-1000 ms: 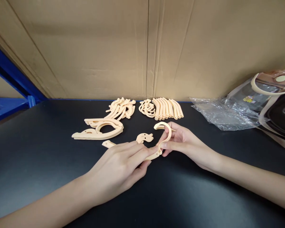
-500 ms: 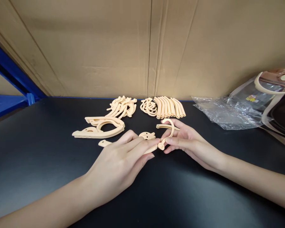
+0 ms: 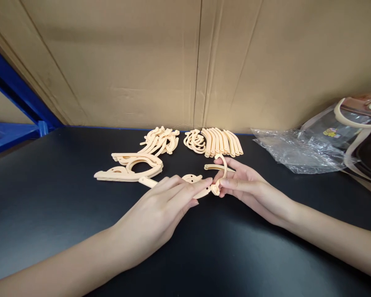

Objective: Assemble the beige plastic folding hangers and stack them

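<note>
hook [image 3: 225,168] turned — right fingers [image 3: 235,185] pinched close on it

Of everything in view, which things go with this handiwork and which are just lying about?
Apparently part of it:
hook in the right hand
pale piece in the left hand
holed piece
pile of hooks
row of curved strips
jumbled pieces
stacked pieces

Seemingly just lying about:
crumpled clear plastic
bag
</note>
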The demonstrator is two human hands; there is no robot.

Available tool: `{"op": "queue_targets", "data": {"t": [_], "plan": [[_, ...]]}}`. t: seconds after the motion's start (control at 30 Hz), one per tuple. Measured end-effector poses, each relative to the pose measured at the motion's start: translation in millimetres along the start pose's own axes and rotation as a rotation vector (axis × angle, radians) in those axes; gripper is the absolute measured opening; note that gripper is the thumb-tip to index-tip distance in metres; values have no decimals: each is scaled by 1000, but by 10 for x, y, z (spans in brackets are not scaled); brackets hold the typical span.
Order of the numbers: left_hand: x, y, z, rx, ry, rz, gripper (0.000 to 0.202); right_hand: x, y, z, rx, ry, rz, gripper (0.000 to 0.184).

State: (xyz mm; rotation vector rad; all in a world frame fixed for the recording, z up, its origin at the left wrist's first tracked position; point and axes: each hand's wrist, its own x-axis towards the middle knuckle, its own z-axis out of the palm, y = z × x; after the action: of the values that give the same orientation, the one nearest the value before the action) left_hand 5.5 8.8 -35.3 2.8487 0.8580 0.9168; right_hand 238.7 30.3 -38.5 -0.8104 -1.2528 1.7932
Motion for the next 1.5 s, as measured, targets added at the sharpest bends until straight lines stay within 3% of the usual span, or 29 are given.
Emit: {"op": "queue_targets", "data": {"t": [0.2,0.47,0.87,1.17,1.5], "plan": [[-19,-88,-12,77,-1,133,44,-11,-5,-5,-23,-20,15,41],[-19,-109,-32,-17,12,162,49,4,-16,-18,-16,-40,38,51],[-46,-117,-48,165,-38,286,38,-48,23,21,-130,-39,-54,38],[-27,-55,-76,264,-70,279,36,-34,56,37,-217,22,-139,33],[-76,-16,-29,256,-69,164,44,-47,65,26,-351,91,-165,32]]}}
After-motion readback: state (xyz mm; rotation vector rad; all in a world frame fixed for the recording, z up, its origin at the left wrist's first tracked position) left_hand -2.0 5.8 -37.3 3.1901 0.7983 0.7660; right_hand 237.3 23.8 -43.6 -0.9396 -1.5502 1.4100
